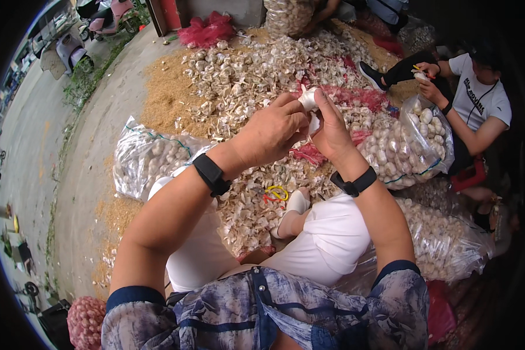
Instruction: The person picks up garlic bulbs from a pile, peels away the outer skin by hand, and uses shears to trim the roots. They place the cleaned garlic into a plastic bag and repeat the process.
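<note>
The garlic (307,99) was between the two hands, at their far ends, over the peelings (216,96). Its pointed tip leaned far and slightly left, and its rounder body lay toward the right hand (332,131). That hand was closed on it, thumb and fingers along its right side. The left hand (274,128) was curled at its near left side, fingertips at or just beside it; whether they gripped it could not be told. A pale scrap (314,123) showed between the hands, just nearer than the garlic.

Both hands were close to it, nearly together, while the forearms spread apart toward the near edge. Below, on the near side, were the white trousers (335,230), with a yellow loop (279,192) on the peelings beyond them. The left bag (154,157) bounded the left side, well apart from the hands; the right bag (391,157) was nearer, just beyond the right wrist. Farther right sat a co-worker (475,96). Room for the elbows was wider leftward, toward the pavement (93,151), and the peelings ran on far past the hands.
</note>
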A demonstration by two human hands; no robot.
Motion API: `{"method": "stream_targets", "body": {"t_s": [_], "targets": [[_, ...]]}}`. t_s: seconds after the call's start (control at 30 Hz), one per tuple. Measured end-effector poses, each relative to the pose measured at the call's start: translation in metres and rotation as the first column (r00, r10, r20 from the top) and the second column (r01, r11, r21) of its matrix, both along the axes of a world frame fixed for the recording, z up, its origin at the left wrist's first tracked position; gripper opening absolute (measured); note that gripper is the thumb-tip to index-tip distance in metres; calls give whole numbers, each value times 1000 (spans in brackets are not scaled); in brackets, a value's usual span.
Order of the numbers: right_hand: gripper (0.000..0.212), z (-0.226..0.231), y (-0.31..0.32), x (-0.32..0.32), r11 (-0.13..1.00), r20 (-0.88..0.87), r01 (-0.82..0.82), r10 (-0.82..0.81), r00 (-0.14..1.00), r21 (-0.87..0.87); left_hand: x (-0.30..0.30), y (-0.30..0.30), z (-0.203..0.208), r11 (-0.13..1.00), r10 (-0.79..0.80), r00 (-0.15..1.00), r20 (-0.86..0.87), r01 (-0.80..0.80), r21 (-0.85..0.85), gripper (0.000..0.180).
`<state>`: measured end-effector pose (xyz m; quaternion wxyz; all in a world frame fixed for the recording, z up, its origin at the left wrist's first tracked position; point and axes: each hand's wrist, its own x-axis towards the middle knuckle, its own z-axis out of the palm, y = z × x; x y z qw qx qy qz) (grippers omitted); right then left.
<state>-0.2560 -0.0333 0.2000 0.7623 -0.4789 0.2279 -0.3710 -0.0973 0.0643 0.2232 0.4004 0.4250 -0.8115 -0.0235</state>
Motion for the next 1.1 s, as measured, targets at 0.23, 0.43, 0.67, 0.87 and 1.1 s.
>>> {"method": "stream_targets", "body": {"t_s": [0.23, 0.43, 0.67, 0.87, 1.1], "targets": [[51, 3, -7, -2, 981, 90, 20, -38, 995, 195, -20, 7, -8, 810, 192, 938, 289, -318, 493, 29], [32, 2, 10, 7, 992, -31, 20, -24, 999, -122, 2, -5, -14, 854, 499, 801, -331, -390, 345, 35], [38, 5, 14, 11, 949, -47, -1, -15, 999, -316, 14, -9, -7, 906, 420, 813, -403, -401, 135, 18], [40, 6, 15, 8, 873, -103, 57, -122, 987, -484, 7, -1, -1, 935, 353, 920, -167, -353, 35, 16], [40, 0, 15, 9, 771, 19, 159, -188, 982, -616, 14, -4, -5, 514, 405, 729, -552, 318, 797, 42]]}}
